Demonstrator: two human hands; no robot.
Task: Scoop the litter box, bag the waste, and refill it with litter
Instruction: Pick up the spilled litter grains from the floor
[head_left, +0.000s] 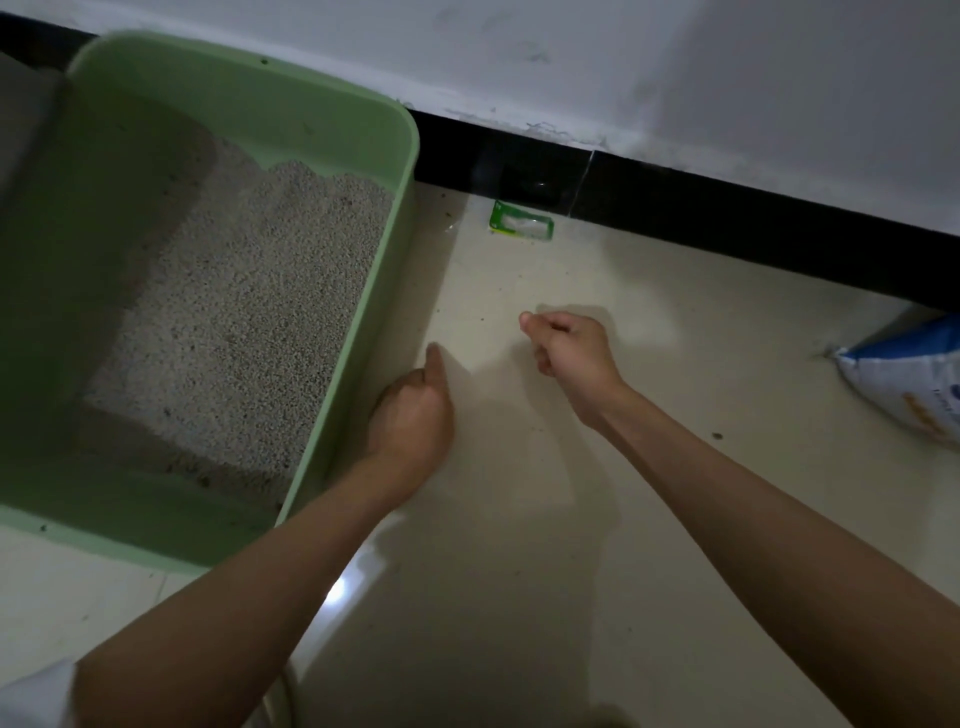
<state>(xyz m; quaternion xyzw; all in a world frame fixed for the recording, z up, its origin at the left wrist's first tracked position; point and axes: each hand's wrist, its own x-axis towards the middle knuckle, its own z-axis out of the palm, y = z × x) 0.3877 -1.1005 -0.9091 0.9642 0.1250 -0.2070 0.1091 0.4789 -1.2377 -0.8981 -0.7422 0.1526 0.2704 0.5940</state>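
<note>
The green litter box is seen on the pale floor, its far end close to the black baseboard. Grey litter is piled toward the right wall of the box, and bare green bottom is exposed along its left and near sides. The left hand is laid against the outside of the box's right wall; its thumb is extended, but whether its fingers are hooked under the rim cannot be told. The right hand is held a little to the right of the box, above the floor, its fingers curled closed, apparently on nothing. Well to the right of the box a blue and white litter bag is partly seen, and a small green packet lies just beyond the box's far right corner.

The box is judged a stiff, smooth plastic tub, moderately heavy and unevenly loaded by the shifted litter, so it is best taken by the rolled rim on two opposite sides. The granules are loose and easily spilled. The bag is likely heavy and slumping, and is best held at its top with support beneath.
</note>
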